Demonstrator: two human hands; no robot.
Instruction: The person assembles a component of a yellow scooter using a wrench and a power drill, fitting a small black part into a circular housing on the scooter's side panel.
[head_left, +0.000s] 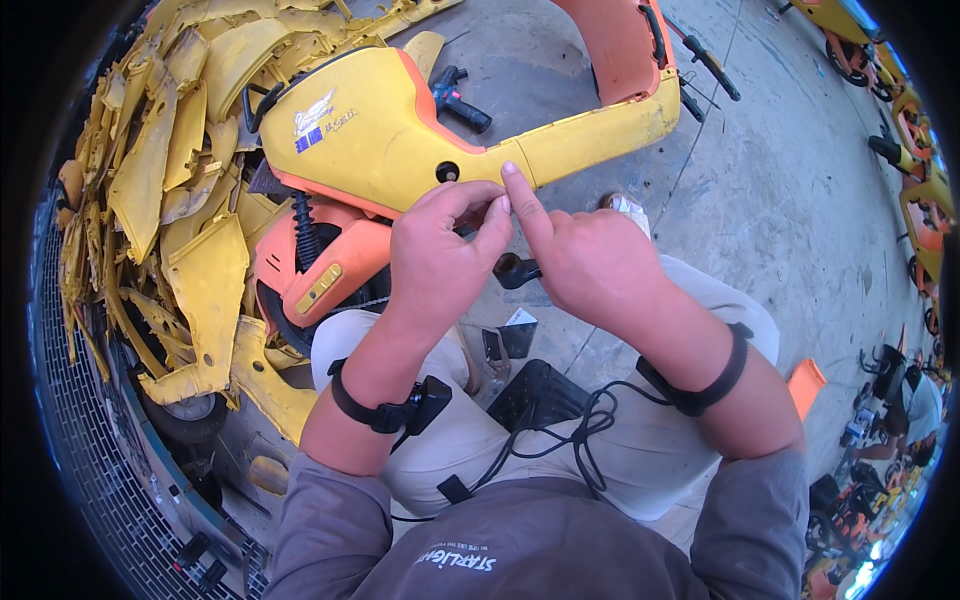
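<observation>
In front of me is a scooter's yellow body with orange trim and a dark hole low on its side. My left hand has thumb and forefinger closed beside my right forefinger, touching it; anything between them is too small to make out. My right hand has its forefinger stretched up across the lower edge of the yellow body and its other fingers curled, their contents hidden. A black curved part lies behind my hands, and an orange rear section with a black spring sits to the left.
A pile of yellow panels fills the left. A cordless drill lies behind the scooter body. Several scooters line the right edge, with assorted parts below them and an orange piece nearer me. Black cables cross my lap.
</observation>
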